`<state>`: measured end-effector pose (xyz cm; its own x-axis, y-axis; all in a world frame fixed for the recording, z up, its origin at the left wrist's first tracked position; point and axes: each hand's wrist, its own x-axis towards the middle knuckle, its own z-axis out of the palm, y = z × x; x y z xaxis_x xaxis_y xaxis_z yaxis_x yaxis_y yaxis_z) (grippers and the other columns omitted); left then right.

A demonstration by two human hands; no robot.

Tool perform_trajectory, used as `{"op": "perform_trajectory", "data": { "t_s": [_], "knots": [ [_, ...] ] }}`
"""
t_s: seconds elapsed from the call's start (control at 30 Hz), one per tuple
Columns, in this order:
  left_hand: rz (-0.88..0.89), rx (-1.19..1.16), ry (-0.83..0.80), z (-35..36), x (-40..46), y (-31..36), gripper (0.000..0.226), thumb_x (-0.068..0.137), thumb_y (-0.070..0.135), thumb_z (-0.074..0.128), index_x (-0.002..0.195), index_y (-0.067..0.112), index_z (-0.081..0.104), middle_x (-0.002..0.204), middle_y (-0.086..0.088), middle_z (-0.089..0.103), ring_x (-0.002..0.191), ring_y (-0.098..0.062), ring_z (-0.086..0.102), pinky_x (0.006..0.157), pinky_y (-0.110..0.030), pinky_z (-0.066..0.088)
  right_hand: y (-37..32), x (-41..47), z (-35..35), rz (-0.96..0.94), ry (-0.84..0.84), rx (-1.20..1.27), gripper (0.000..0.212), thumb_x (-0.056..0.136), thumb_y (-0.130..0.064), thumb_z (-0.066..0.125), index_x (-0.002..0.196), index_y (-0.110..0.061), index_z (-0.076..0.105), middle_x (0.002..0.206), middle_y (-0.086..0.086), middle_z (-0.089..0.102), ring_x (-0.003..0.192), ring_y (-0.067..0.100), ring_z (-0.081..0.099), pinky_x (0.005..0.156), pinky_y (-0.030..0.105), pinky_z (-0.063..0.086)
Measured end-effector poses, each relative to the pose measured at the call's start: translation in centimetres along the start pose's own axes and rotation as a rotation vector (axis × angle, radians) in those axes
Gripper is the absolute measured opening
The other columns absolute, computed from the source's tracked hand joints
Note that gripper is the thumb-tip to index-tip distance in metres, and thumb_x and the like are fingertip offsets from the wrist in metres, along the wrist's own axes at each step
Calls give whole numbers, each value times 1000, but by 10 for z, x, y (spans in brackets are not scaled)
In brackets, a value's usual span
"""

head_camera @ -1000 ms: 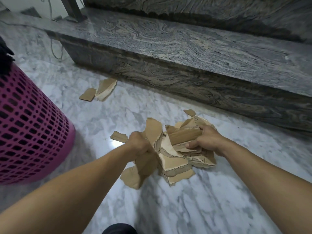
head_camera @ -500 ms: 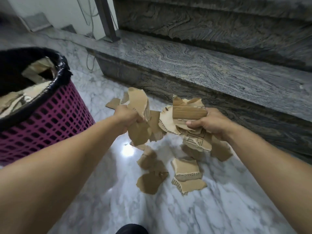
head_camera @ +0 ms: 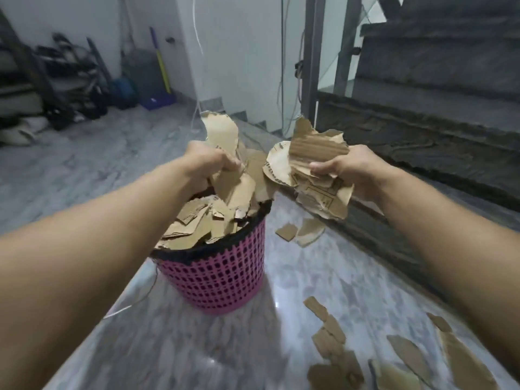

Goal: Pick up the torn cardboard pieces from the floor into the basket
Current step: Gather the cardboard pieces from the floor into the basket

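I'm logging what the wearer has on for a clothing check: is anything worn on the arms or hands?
Nothing shows on either. The left hand and right hand are bare, with no gloves, rings or watch visible, and both forearms are uncovered right to the frame edges, so no sleeve is in view.

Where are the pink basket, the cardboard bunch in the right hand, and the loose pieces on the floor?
pink basket [head_camera: 225, 277]: head view, on its latticed side wall.
cardboard bunch in the right hand [head_camera: 315, 152]: head view, on the ribbed top piece.
loose pieces on the floor [head_camera: 332, 330]: head view, on one scrap near the basket.
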<state>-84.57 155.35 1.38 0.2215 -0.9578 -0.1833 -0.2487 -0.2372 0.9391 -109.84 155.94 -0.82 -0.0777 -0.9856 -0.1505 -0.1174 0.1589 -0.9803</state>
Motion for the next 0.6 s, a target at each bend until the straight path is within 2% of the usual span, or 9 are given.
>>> {"op": "perform_trajectory", "data": {
  "t_s": [0.1,0.17,0.23,0.3,0.33,0.4,0.43,0.5,0.6],
  "knots": [
    [-64,2,105,-49,12,-15,41,60,-4,84,98,0,70,98,-16,72,89,-32,70,80,-46,58,-24,6,58,-27,-88,-12,30,75,0,81,103,0,68,93,13,74,68,17,74,63,29,61],
    [-140,39,117,-71,13,-33,38,60,-2,85,94,0,69,98,-17,72,86,-33,70,79,-48,58,-31,9,96,-36,-101,-39,20,77,-2,80,92,-3,67,85,8,72,64,14,71,57,24,58],
    [-212,83,89,-82,11,-52,43,59,3,87,96,-1,66,103,-19,70,89,-35,68,82,-51,57,-27,14,128,-21,-131,-58,20,78,-3,80,93,-3,66,85,6,70,73,17,70,66,26,59],
    [-244,205,62,-88,3,-69,69,57,18,92,113,-3,57,110,-16,63,101,-37,63,88,-53,53,-14,18,154,28,-179,-117,34,81,-10,79,109,2,63,96,9,68,89,22,69,78,30,57],
    [-233,294,62,-90,3,-78,73,59,23,92,115,-3,54,107,-14,59,104,-37,61,88,-48,53,-8,17,163,36,-196,-196,38,82,-16,78,112,0,61,102,12,67,96,25,67,80,30,53],
    [-171,426,117,-92,5,-90,52,69,25,87,104,-1,58,98,-11,58,98,-31,60,81,-38,51,4,19,172,15,-177,-356,43,79,-24,79,113,-2,63,111,16,67,103,30,66,83,35,52],
    [-150,459,155,-92,6,-93,40,72,23,84,93,1,59,99,-12,61,97,-30,61,82,-37,50,6,20,172,3,-156,-393,42,78,-25,79,110,-3,64,108,16,66,99,29,65,80,35,53],
    [-127,544,269,-91,11,-94,37,68,27,84,83,4,59,113,-18,62,108,-34,60,89,-38,52,7,22,166,-28,-118,-389,33,77,-21,81,100,-6,62,96,11,63,88,25,62,70,31,55],
    [-61,753,362,-78,16,-85,67,67,41,81,117,5,52,131,-19,49,124,-37,45,102,-47,43,6,22,140,-53,-49,-302,25,78,-12,81,79,-11,56,89,8,63,93,26,68,78,39,61]
  ]
}}
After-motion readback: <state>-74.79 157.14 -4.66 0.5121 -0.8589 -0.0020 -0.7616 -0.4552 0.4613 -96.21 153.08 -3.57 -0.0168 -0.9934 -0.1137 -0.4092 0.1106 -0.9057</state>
